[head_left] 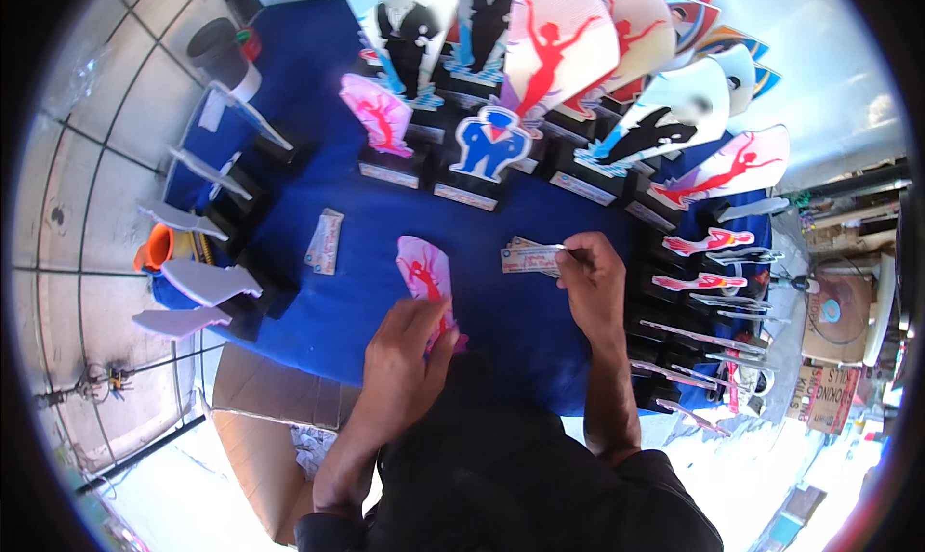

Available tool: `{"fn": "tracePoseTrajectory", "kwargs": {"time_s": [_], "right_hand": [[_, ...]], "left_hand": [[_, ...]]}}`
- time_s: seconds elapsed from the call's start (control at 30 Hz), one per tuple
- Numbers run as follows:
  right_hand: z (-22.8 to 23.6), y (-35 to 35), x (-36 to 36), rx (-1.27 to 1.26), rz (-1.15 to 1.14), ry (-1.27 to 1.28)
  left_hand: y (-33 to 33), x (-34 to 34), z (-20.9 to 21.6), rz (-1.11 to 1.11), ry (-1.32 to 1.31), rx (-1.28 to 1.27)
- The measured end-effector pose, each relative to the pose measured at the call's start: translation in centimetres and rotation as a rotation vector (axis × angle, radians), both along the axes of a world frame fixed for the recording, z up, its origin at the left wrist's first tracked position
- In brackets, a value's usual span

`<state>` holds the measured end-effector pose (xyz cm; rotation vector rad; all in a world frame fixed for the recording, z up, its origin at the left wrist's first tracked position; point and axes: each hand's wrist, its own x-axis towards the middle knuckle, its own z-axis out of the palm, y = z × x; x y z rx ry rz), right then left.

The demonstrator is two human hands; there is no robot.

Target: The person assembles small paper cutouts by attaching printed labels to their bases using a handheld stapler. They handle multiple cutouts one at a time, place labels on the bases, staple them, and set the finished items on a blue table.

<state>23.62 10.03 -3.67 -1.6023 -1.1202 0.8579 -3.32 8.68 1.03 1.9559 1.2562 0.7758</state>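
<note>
My left hand (409,345) closes its fingers around the lower part of a small pink trophy (422,266) with a red dancer figure; its base is hidden behind the hand and my dark clothing. To the right, my right hand (590,275) pinches the right end of a narrow printed label strip (530,260). Another strip shows partly behind that one, and I cannot tell whether it is held too. A few more label strips (325,242) lie overlapping on the blue cloth, to the left of the pink trophy.
Several trophies on black bases, among them a blue figure trophy (491,145), crowd the far side of the blue-covered table (366,332). More stand along both sides. An orange container (156,249) is at the left edge; a cardboard box (275,388) sits below the near left edge.
</note>
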Motion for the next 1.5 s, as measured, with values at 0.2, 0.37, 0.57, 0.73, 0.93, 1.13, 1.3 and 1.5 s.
{"fn": "tracePoseTrajectory", "kwargs": {"time_s": [0.2,0.37,0.57,0.73,0.93,1.13,1.3,1.5], "right_hand": [[1.4,-1.2,-1.5,-0.009,0.040,0.073],[1.4,-1.8,-1.7,-0.019,0.019,0.112],[2.2,-4.0,-1.9,-0.055,0.094,0.178],[3.6,-4.6,-3.8,0.016,0.262,0.241],[5.0,-3.3,-5.8,0.311,0.243,-0.157],[5.8,-3.0,-6.9,0.412,0.196,-0.444],[6.1,-3.5,-7.4,0.342,0.224,-0.595],[6.1,-3.5,-7.4,0.344,0.255,-0.718]], "left_hand": [[9.4,4.7,-0.4,0.153,-0.171,0.269],[12.9,7.8,0.6,0.147,-0.129,0.147],[7.4,6.3,1.8,0.134,-0.025,0.278],[3.8,3.8,1.6,-0.304,-0.141,-0.131],[3.7,2.5,3.3,-0.195,-0.271,-0.402],[3.7,2.7,2.9,-0.092,-0.334,-0.353],[4.0,2.3,2.4,-0.069,-0.392,-0.417],[4.1,2.4,2.4,-0.061,-0.414,-0.440]]}}
